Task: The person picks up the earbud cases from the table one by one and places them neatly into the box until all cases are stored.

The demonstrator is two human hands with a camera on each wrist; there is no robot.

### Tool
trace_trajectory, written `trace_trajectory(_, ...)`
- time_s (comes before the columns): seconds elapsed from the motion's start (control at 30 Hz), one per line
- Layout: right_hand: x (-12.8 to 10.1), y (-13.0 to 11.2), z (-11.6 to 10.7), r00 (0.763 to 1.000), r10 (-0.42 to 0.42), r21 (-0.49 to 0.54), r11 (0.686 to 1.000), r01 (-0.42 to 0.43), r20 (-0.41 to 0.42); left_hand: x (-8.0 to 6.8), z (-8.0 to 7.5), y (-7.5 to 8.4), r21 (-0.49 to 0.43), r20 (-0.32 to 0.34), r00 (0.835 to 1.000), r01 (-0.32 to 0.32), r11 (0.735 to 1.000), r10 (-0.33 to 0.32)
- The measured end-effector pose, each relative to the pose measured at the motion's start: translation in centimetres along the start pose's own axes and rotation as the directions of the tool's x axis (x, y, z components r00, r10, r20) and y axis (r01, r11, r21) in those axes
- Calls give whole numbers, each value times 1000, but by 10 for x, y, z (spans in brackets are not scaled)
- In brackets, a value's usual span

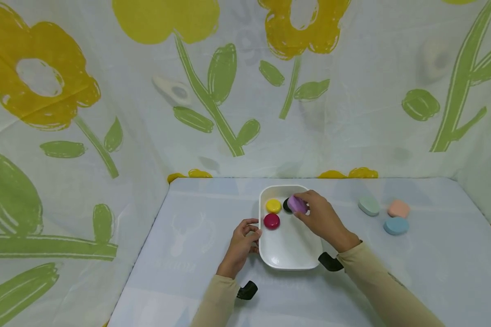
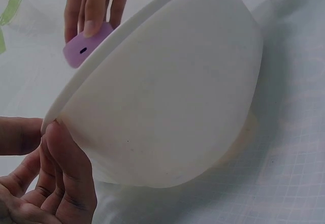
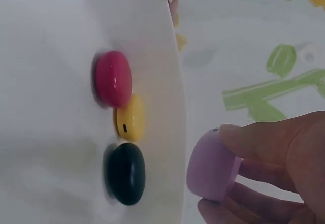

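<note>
A white tray (image 1: 295, 252) with rounded corners stands on the table. At its left side my left hand (image 1: 239, 245) pinches the rim between thumb and fingers, as the left wrist view shows. Above the tray's far right part, my right hand (image 1: 321, 219) grips a purple rounded block (image 3: 210, 165) with a small dark slot (image 2: 83, 50) in it. Inside the tray lie a yellow rounded piece (image 1: 273, 206), a red one (image 1: 272, 221) and a dark green one (image 3: 127, 174). From the head, the purple block partly covers the dark green piece.
Right of the tray, a pale green piece (image 1: 369, 205), a peach one (image 1: 398, 208) and a blue one (image 1: 396, 225) lie on the light table (image 1: 180, 290). Flower-printed cloth (image 1: 352, 136) hangs behind the table's far edge and along the left.
</note>
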State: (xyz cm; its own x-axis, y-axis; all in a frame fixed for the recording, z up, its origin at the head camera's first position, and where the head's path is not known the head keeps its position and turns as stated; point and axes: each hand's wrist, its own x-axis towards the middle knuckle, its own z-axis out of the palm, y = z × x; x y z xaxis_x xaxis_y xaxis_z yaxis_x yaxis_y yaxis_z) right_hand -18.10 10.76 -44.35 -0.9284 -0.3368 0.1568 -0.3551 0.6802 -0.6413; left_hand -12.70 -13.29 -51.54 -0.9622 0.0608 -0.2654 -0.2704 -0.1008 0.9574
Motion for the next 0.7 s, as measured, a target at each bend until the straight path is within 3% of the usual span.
trace_trajectory(0.4,16,-4,14,986,49,-41,998,-43,159,0,0,-2,-12,-1,1000,4,1000,-4)
trace_trajectory(0.7,24,-3,20,980,-34,-77,996,50,196,1,0,-1,-14,3,1000,-4,1000,4)
